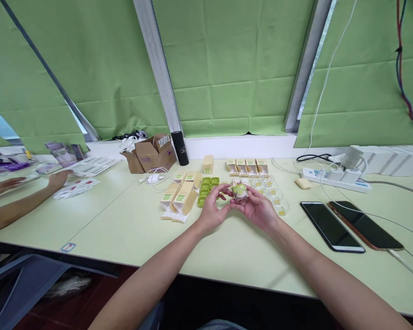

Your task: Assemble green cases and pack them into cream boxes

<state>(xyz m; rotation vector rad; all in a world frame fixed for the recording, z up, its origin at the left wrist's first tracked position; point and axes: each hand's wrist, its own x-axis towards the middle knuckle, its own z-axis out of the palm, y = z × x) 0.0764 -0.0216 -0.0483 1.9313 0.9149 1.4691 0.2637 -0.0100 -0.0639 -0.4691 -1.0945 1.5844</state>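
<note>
Green-and-clear, a small package (240,191) sits between the half-curled left hand (214,208) and cupped right hand (260,210); tan boxes (186,197) lie at ten o'clock from it.

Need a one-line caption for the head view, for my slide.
Head view: two hands hold a small package above a table, near boxes and phones.

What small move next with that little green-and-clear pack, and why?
Probably steady the green-and-clear pack in the right hand before moving the left hand off: the right hand holds it, the left fingertips are at its side, and clear plastic cups lie close by.
</note>
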